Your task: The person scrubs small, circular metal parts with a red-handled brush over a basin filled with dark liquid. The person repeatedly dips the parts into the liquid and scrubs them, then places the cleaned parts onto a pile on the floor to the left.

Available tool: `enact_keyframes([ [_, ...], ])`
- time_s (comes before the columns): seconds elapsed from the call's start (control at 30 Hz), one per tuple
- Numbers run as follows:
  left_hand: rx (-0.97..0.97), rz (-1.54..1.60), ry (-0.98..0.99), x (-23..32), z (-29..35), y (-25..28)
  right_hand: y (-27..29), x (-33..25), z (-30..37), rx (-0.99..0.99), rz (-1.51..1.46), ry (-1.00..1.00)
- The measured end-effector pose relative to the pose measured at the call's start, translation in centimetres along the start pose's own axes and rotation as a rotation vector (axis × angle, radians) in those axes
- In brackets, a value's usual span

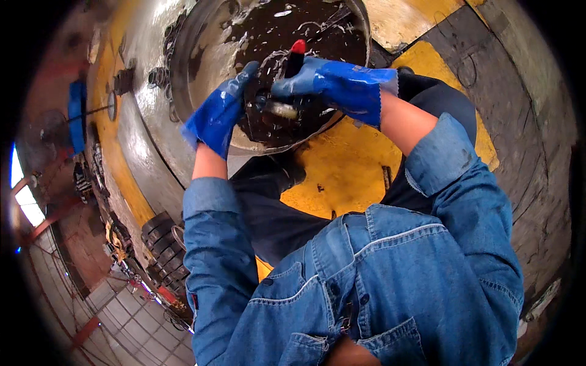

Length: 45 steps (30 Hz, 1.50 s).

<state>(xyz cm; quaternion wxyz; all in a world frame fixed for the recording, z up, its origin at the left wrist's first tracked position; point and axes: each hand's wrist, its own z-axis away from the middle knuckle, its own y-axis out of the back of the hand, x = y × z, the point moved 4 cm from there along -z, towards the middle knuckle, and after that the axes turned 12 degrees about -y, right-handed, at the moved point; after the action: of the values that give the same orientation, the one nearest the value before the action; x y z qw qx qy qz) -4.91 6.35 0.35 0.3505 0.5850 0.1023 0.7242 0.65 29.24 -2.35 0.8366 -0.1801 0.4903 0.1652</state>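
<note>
The right hand (332, 82), in a blue rubber glove, is closed in a fist around a brush (295, 61) with a black handle and a red end cap. The handle stands nearly upright, the red cap uppermost, projecting above the glove; a pale bristle end shows just below the fist, directed toward the left hand.

The left hand (224, 110), also in a blue rubber glove, is closed on a small dark part (259, 107). The part is wet and dark against the liquid behind it, so its exact shape cannot be determined. The thumb points upward beside the part, and the fingers wrap its far side. The 2 hands are close together, with the bristle end at or just beside the part.

Both hands are positioned over a round metal basin (201, 67) filled with dark, oily liquid (287, 27). Several small metal pieces and streaks of foam lie in the liquid. The basin sits on a floor (348, 171) painted yellow, with worn grey and black areas to the right.

The person wears a denim shirt (390, 274) with the sleeves turned up at the forearms, and dark trousers. A stack of dark ring-shaped parts (163, 241) stands on the floor to the person's left, well apart from the basin.
</note>
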Motion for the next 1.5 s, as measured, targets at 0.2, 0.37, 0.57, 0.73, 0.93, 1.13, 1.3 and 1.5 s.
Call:
enact_keyframes([
  [0.2, -0.206, -0.168, 0.018, 1.3, -3.2, -1.7, -1.5, 1.9, -1.6, 0.041, 0.335, -0.124],
  [0.37, -0.229, -0.162, 0.041, 1.1, -3.3, -2.8, -2.5, 2.4, -2.4, 0.098, 0.685, -0.079],
  [0.57, -0.187, 0.143, 0.136, 1.5, 2.3, -1.1, -1.5, 1.7, -1.0, -0.015, 0.362, -0.127],
  [0.73, 0.043, 0.335, 0.122, -2.9, 7.5, -3.9, -1.5, 1.9, -1.2, 0.060, 0.495, -0.193],
  [0.93, 0.245, 0.160, -0.131, -5.6, 8.2, -5.7, -2.9, 2.7, -2.2, 0.341, 0.836, 0.316],
  [1.13, 0.255, 0.193, 0.030, -1.1, 6.8, -2.1, 0.3, 1.1, -1.6, 0.673, 0.732, 0.294],
  [1.3, 0.289, 0.237, -0.005, -1.5, 6.9, -0.6, -0.8, -1.7, -0.5, 0.322, 0.640, 0.108],
  [1.5, 0.198, 0.212, 0.036, 0.1, 6.6, -1.5, -2.9, -0.7, -1.7, 0.359, 0.712, 0.489],
])
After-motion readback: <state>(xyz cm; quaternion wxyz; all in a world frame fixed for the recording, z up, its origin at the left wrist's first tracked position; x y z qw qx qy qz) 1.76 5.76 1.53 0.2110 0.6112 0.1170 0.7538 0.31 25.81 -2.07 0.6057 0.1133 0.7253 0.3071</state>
